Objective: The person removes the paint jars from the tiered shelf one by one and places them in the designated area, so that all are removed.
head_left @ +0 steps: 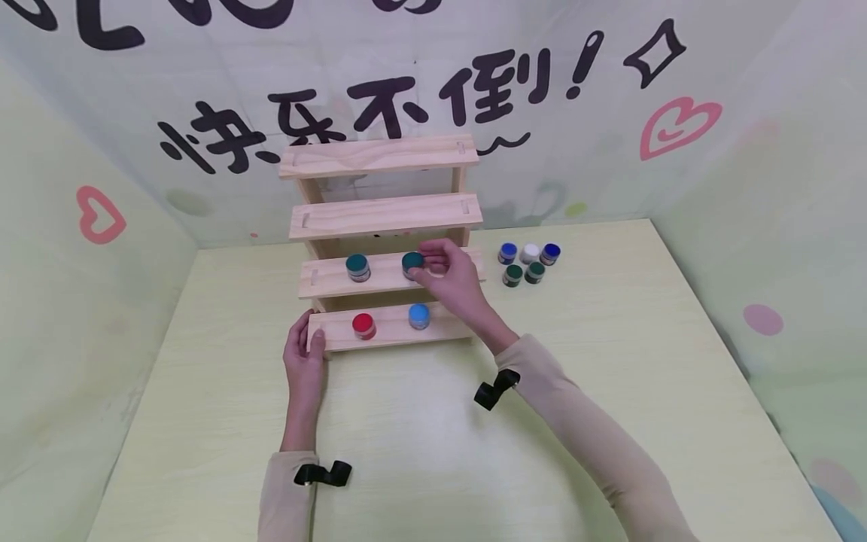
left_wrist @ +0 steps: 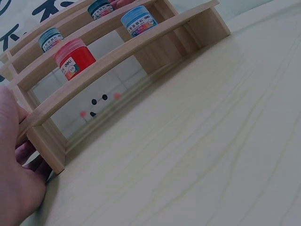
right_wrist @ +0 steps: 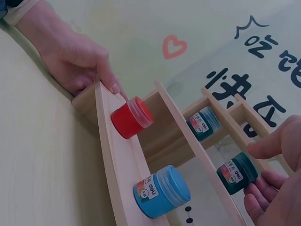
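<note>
A stepped wooden rack (head_left: 386, 216) stands on the table, its lowest board gripped at the left end by my left hand (head_left: 306, 357), thumb on top. My right hand (head_left: 452, 282) pinches a dark green paint jar (right_wrist: 236, 173) between thumb and fingers, on the second board from the bottom. Left of it on that board stands a teal paint jar (head_left: 357, 267). The lowest board carries a red paint jar (head_left: 363, 326) and a light blue paint jar (head_left: 419, 316), both upright. In the left wrist view, part of my right hand is cut off by the top edge.
Right of the rack, several more jars stand grouped on the table (head_left: 609, 339): a blue jar (head_left: 507, 253), a white jar (head_left: 530, 253), a dark blue jar (head_left: 550, 254) and two green ones. A printed wall covering (head_left: 542, 165) rises behind the rack.
</note>
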Available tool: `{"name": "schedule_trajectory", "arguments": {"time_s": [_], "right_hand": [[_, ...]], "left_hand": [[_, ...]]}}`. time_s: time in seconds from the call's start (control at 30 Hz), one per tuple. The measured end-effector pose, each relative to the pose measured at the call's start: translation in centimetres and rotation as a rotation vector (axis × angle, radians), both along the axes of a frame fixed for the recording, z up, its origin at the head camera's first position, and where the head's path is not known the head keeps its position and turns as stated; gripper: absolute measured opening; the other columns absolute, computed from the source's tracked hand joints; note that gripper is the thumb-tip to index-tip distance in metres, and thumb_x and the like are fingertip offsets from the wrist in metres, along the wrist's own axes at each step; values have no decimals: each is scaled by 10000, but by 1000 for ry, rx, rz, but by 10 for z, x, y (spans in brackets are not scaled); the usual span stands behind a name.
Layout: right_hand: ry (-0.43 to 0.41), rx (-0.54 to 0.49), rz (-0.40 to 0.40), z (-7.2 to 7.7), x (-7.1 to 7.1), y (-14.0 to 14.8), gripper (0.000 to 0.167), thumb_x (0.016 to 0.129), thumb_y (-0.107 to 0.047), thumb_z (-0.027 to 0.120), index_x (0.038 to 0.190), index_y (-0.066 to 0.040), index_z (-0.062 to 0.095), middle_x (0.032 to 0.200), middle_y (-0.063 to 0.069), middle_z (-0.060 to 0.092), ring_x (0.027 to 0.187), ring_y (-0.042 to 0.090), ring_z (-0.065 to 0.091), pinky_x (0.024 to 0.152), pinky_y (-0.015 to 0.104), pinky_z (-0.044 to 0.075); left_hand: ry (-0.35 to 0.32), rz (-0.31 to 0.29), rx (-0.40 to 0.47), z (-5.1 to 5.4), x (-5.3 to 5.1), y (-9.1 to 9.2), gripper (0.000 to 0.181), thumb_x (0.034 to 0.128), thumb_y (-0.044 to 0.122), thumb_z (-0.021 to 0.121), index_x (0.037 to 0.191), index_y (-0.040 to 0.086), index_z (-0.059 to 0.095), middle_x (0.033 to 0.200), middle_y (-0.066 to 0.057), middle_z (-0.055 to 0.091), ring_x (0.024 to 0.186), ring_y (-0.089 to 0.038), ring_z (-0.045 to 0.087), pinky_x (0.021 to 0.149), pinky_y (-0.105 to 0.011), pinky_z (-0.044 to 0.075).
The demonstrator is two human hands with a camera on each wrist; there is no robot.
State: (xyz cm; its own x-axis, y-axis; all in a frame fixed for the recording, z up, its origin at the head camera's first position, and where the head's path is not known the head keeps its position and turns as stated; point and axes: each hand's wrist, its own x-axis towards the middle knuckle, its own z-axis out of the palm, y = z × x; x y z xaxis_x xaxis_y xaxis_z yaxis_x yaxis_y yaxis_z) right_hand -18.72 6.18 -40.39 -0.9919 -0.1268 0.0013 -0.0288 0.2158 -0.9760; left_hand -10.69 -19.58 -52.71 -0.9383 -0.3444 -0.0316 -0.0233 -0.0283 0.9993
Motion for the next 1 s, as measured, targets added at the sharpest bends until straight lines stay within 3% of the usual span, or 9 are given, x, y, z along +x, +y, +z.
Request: {"name": "schedule_trajectory", "arguments": {"time_s": [0.43,0.83,1.0], "right_hand": [[130,162,30,-10,-2,-5,424,902,-80,760,1289,-18,599,1242,137,661,1148,261,634,1047,360,551],[179,92,-76,-14,0,0,400,879,-94,786,1242,-30,630,1193,125,691,1076,254,650,994,360,567],[243,51,-142,-15,2,7,388,890,-109,780,1243,-47,634,1190,104,695,1077,238,651,990,369,570]], "left_hand": [[2,-12,-13,3,0,0,474,1065,126,485,1531,83,412,1591,-87,432,1469,-223,403,1112,-126,419],[-17,10,-11,2,1,-1,466,1060,116,493,1521,92,427,1593,-85,429,1476,-216,399,1135,-154,409],[-11,0,-4,3,1,-1,474,1059,102,488,1527,72,414,1596,-86,426,1486,-215,385,1150,-164,396]]}}
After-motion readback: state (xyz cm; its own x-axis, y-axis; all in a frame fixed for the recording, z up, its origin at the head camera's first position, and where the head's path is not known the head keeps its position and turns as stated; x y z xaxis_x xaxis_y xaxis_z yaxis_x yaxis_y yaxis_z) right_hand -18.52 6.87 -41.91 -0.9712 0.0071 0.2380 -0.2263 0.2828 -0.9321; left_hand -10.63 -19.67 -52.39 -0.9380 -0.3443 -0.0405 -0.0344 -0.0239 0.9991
